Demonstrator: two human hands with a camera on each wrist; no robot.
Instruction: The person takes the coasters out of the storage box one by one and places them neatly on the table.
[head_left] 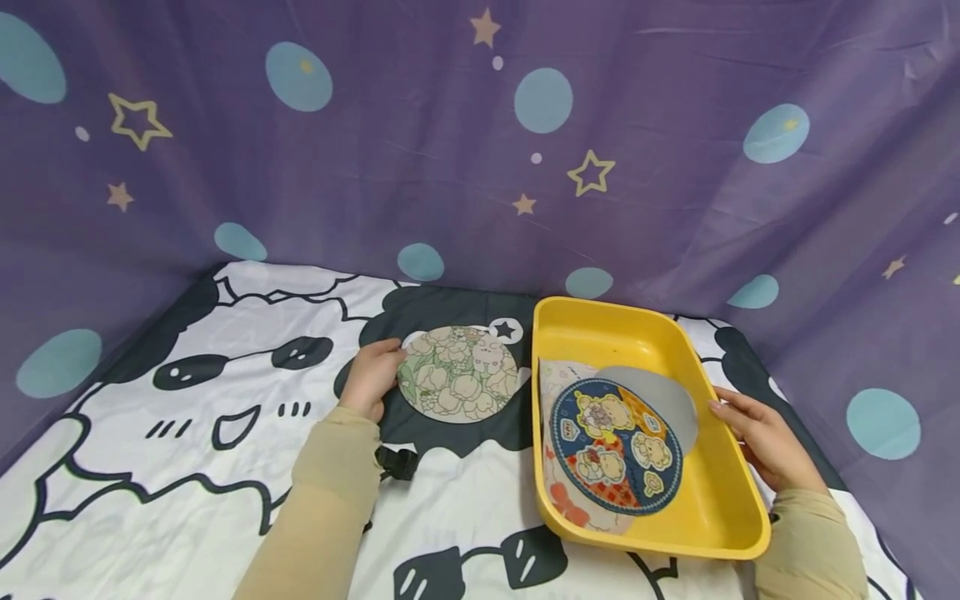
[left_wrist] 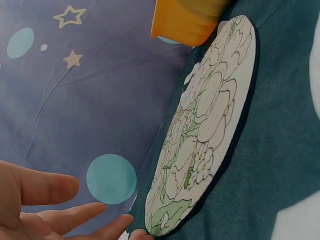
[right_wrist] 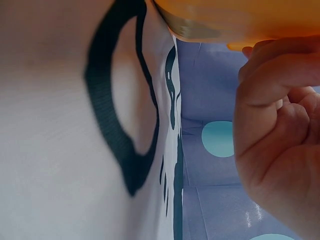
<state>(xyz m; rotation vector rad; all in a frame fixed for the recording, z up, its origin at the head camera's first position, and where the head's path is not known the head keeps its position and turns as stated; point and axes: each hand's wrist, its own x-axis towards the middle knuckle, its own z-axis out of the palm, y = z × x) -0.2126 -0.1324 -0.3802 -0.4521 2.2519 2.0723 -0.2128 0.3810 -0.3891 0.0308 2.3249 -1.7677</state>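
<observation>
Left fingers [left_wrist: 75,215] apart, just beside the flowery disc [head_left: 453,379]!
Right fingers [head_left: 742,415] touch the yellow tray [head_left: 607,333]; whether they're clamped, I can't tell.

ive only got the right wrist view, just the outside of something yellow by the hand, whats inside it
Observer: A round blue-edged picture lies on top of other pieces in the yellow tray.
Operator: ok and wheres the left hand
Observer: The left hand is at the left edge of a round flower picture.
Operator: is that one in the tray too
Observer: No, it is outside, left of the tray.
</observation>
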